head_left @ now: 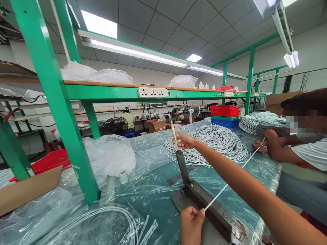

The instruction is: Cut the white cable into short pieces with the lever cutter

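Note:
My left hand (pixel 192 224) is closed at the bottom middle, pinching the end of a thin white cable (pixel 227 185). The cable runs taut up to the right, where a co-worker's hands (pixel 265 143) hold it. My right hand (pixel 186 140) reaches across, its fingers partly curled around the upright lever handle (pixel 174 136) of a bench cutter. The lever arm (pixel 182 166) is raised, and its long dark metal bar (pixel 209 212) lies on a steel base plate beside my left hand.
A big coil of white cable (pixel 204 143) lies behind the lever; another coil (pixel 260 119) sits farther right, near stacked red and blue trays (pixel 224 116). Cut cables (pixel 112 210) lie at lower left. A green post (pixel 74 146), plastic bags (pixel 109 156) and a tape roll (pixel 124 177) stand left.

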`<state>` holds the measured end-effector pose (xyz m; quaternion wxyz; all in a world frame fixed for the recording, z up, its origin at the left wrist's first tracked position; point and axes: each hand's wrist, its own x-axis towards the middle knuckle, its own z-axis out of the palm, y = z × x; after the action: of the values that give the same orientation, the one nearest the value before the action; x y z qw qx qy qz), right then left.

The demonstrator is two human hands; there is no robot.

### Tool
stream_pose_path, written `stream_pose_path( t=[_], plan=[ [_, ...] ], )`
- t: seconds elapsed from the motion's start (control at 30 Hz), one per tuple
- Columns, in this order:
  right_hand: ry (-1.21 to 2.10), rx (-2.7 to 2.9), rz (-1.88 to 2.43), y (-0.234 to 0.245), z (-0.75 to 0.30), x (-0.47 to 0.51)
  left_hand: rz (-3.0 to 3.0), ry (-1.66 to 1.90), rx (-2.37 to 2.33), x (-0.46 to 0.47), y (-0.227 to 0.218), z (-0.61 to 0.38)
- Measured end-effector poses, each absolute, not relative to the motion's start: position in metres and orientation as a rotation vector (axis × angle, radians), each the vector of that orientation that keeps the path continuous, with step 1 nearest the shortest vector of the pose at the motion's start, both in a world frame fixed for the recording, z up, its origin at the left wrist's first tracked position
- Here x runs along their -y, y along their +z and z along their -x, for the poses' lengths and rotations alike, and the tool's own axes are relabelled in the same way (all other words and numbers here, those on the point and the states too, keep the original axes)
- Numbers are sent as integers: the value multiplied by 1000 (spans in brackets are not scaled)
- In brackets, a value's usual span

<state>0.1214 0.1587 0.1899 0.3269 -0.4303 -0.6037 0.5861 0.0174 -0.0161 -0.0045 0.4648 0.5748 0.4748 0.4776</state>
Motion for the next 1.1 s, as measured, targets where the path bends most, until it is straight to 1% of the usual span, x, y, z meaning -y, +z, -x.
stream_pose_path(
  t=[0.13, 0.2, 0.37, 0.5, 0.63, 0.83, 0.97, 1.1],
  plan=[
    [1552, 1526, 1093, 203, -160, -102, -1352, 1146, -1163, 13, -8, -17],
    [1569, 1474, 1088, 200, -181, -66, -1318, 1162, -1177, 12, -10, -18],
    [1564, 1342, 1064, 162, -219, 24, -1291, 1154, -1166, 13, -6, -20],
    [1581, 1175, 1230, 128, -232, 68, -1276, 1122, -1156, 15, 4, -20],
    [1665, 1168, 1253, 111, -239, 83, -1268, 1107, -1150, 18, 8, -19],
    [1704, 1175, 1235, 104, -244, 85, -1249, 1092, -1141, 21, 9, -17],
    [1737, 1161, 1257, 106, -242, 89, -1232, 1093, -1141, 21, 10, -17],
    [1756, 1114, 1456, 117, -234, 97, -1212, 1085, -1145, 20, 11, -17]
  ],
)
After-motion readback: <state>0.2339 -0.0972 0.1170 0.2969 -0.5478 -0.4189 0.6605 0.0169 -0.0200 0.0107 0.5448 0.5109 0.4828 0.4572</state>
